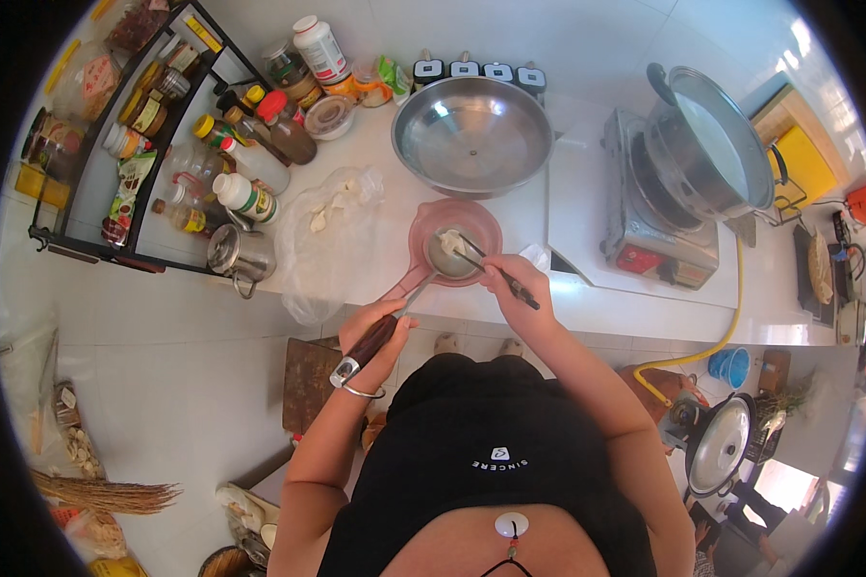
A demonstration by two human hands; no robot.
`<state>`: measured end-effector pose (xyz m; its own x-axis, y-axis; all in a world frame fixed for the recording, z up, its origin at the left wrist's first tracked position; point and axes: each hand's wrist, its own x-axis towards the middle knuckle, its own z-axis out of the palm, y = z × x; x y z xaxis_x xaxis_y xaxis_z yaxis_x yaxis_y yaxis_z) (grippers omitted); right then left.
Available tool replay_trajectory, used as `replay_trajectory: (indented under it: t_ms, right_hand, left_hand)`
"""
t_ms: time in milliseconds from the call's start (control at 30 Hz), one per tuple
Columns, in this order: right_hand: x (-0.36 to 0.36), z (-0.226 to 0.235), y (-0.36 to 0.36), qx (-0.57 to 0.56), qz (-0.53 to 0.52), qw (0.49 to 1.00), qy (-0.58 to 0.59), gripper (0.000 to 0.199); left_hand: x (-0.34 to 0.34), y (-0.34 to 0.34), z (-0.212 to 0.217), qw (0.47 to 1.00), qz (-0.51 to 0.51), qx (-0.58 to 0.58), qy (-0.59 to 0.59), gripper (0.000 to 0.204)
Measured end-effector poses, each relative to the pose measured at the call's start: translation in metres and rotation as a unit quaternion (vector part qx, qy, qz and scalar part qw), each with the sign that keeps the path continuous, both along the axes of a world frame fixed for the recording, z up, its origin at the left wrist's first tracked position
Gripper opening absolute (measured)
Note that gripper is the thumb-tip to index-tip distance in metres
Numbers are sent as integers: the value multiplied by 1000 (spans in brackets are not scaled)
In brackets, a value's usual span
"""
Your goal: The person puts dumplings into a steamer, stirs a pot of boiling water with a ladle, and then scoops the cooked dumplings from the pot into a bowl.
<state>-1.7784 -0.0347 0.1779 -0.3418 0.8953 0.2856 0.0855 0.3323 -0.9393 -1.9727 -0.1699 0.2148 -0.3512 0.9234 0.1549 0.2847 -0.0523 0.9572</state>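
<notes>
My left hand (387, 358) is closed around the dark wooden handle of a metal ladle (373, 338). The ladle's bowl rests in or just over a pink bowl with a handle (488, 217) at the counter's near edge. In my right hand (527, 290) is a pair of dark chopsticks (525, 295); their tips reach into the ladle and touch a pale, dumpling-like piece (453, 242). Whether the tips pinch it, I cannot tell. Left of the pink bowl lies a clear plastic bag (308, 274) with several pale pieces on it.
Behind the pink bowl sits a wide steel basin (472, 135). A large steel pot (707, 144) stands on a portable gas stove (659, 245) at right, with a yellow hose (739, 298). Bottles, a lidded steel pot (241, 258) and a black rack (149, 216) crowd the left.
</notes>
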Motion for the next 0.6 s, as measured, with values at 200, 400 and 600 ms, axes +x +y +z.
replay_trajectory:
  t_ms: [200, 400, 600]
  right_hand:
    - [2, 0, 2, -1, 15, 1000, -28, 13]
    - [1, 9, 4, 13, 38, 998, -39, 14]
    - [-1, 7, 6, 18, 46, 998, -48, 14]
  left_hand:
    - [-2, 0, -2, 1000, -11, 8, -6, 19]
    - [-10, -1, -7, 999, -30, 22, 9, 19]
    - [-16, 2, -6, 998, -48, 26, 27, 19]
